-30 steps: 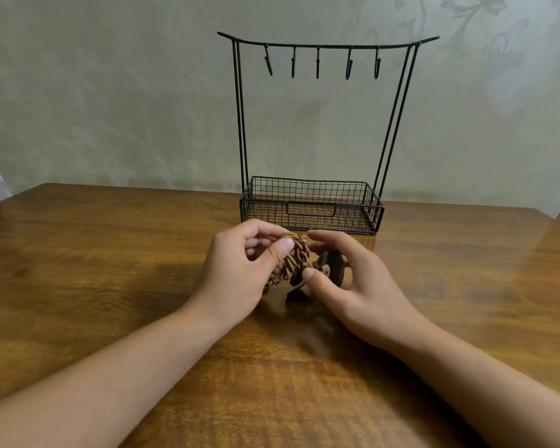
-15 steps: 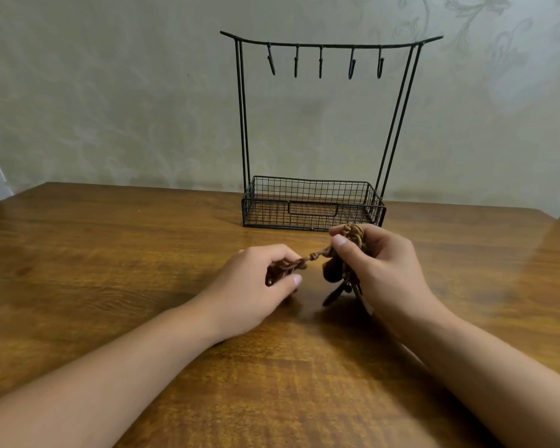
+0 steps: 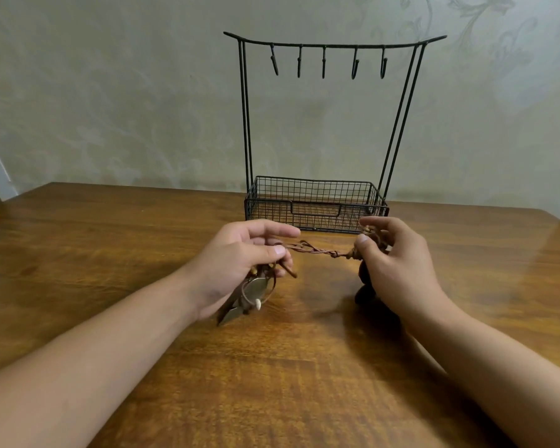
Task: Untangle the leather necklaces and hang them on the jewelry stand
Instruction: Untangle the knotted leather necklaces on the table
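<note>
Twisted brown leather necklace cords [image 3: 317,250] stretch taut between my two hands, just above the wooden table. My left hand [image 3: 240,263] pinches one end between thumb and fingers; a metal leaf-shaped pendant [image 3: 249,295] with small beads hangs under its palm. My right hand [image 3: 398,263] pinches the knotted other end, and a dark pendant [image 3: 364,286] dangles below it, partly hidden by the hand. The black wire jewelry stand [image 3: 324,46] rises right behind my hands, its several hooks bare.
The stand's mesh basket [image 3: 314,205] sits on the wooden table [image 3: 110,247] close behind my hands. A pale patterned wall backs the table. The table's far edge runs just behind the stand.
My hands have drawn apart, left hand toward the left and right hand toward the right. The bunched cords have pulled out into a taut twisted line, and the leaf pendant now shows under my left hand.
</note>
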